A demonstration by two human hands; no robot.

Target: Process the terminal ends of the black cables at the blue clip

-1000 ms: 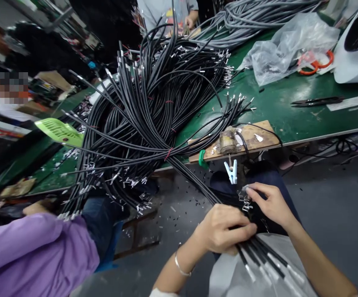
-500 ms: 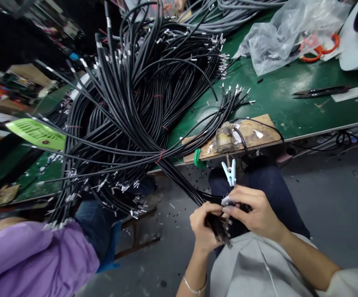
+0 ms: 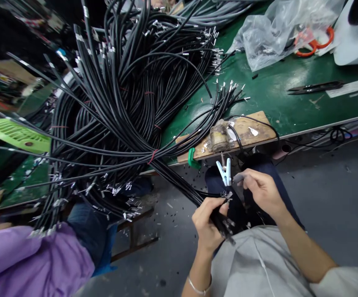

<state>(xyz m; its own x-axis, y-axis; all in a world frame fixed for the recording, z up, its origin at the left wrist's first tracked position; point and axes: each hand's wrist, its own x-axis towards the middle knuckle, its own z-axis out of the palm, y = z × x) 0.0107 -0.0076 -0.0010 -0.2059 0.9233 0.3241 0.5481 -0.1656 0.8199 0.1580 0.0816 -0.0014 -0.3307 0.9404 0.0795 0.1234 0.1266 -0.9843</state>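
My left hand (image 3: 208, 225) is closed round a bundle of black cables (image 3: 179, 183) that runs from my lap up into a big heap of black cables (image 3: 126, 103) with metal terminals on the green bench. My right hand (image 3: 261, 192) is pinched on a small grey tip (image 3: 239, 177), just right of a pale blue clip (image 3: 224, 172) hanging below a wooden block (image 3: 243, 134). The cable ends stick out below my left fist over my grey shirt.
The green bench (image 3: 278, 103) carries crumpled clear plastic (image 3: 268, 35), orange-handled scissors (image 3: 316, 41), black snips (image 3: 315, 87) and a white housing (image 3: 356, 35). A person in a purple sleeve (image 3: 27, 264) sits at the left near a green plastic piece (image 3: 15, 134). Black cuttings litter the grey floor.
My left hand slid up the bundle, so less cable sticks out below it. My right hand lifted away from the cable ends toward the blue clip, holding the grey tip. The view shifted right.
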